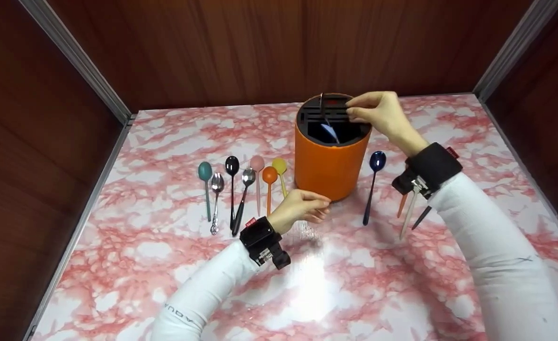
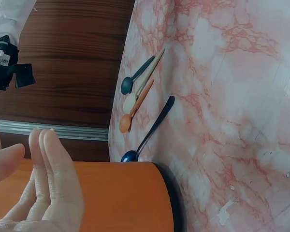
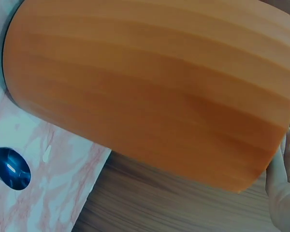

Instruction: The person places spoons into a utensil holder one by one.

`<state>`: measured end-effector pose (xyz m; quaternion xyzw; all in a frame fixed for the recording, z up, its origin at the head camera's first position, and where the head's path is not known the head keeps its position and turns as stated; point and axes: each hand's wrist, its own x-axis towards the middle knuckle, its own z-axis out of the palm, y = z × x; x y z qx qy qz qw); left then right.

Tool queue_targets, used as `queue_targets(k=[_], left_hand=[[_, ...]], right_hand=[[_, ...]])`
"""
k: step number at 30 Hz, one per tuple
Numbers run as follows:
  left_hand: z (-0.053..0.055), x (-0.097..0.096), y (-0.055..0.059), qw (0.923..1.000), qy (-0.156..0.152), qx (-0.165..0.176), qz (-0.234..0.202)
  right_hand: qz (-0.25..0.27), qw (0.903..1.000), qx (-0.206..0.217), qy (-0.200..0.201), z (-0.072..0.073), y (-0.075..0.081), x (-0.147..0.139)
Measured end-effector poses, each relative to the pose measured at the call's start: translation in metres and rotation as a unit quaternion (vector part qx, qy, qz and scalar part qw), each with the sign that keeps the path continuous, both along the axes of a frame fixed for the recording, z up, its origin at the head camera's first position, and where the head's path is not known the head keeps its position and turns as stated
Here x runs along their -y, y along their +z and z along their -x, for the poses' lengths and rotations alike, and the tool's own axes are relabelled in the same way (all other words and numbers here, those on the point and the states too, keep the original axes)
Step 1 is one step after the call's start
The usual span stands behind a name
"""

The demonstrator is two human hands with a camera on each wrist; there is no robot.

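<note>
Marbled worktop [image 1: 108,265] bore orange utensil holder [image 1: 331,166]. Left hand [image 1: 302,207] empty, thumb apart; right hand [image 1: 383,113], grip unclear. Toppling seemed possible under sideways push.

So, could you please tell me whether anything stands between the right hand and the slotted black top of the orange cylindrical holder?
Nothing visible does: the right hand reaches over the right edge of the slotted black top, though contact is unclear. The thin, shiny upright piece rises further left, not in between.
</note>
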<state>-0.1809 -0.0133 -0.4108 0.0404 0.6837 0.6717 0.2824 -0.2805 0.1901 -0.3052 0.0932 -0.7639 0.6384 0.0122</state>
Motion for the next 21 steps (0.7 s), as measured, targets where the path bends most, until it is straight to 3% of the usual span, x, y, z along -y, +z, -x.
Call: queue_targets(k=[7, 21], left_hand=[[0.000, -0.001, -0.002, 1.0000, -0.003, 0.004, 0.000], [0.000, 0.001, -0.007, 1.0000, -0.001, 0.005, 0.000]], right_hand=[[0.003, 0.9998, -0.016, -0.014, -0.004, 0.001, -0.011], [0.076, 0.9968, -0.016, -0.021, -0.011, -0.002, -0.037]])
